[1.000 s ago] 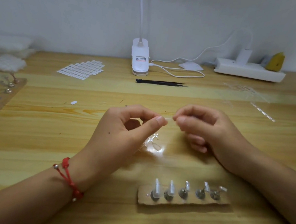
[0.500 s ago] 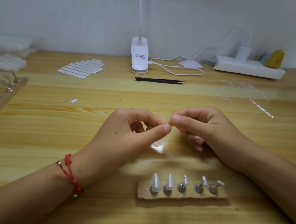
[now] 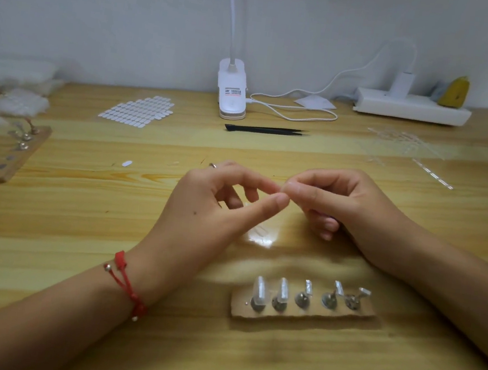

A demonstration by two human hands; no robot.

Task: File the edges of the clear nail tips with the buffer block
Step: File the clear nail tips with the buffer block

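Since half a second ago my left hand (image 3: 213,208) has uncurled: its fingers reach out straighter, and thumb and forefinger now meet the fingertips of my right hand (image 3: 339,207) above the table (image 3: 83,213). At far left a wooden strip (image 3: 13,157) with metal pegs lies at an angle, with blurred bags (image 3: 19,102) behind it. Further in lies a sheet of white tabs (image 3: 137,112), with one loose tab (image 3: 127,163) nearer me. A red cord (image 3: 127,284) circles my left wrist. On the left hand, thumb and forefinger are brought tip to tip and the other fingers are loosely extended; I cannot tell whether anything is pinched. A lamp base (image 3: 231,93) stands at the wall, and black tweezers (image 3: 266,130) lie just in front of it. Below the meeting fingertips a clear piece (image 3: 261,236) lies on the table in glare, too blurred to identify. On the right hand, the fingers are curled and thumb and forefinger are pressed together; I cannot tell what they hold, if anything. Nearest me, between the forearms, a cardboard stand (image 3: 301,316) carries five pegs, each bearing one of the clear tips (image 3: 259,292); the two on the left are upright, the rest tilted. At far right lie a clear sheet (image 3: 403,143) and a power strip (image 3: 410,107), with a yellow object (image 3: 454,91) at its end.
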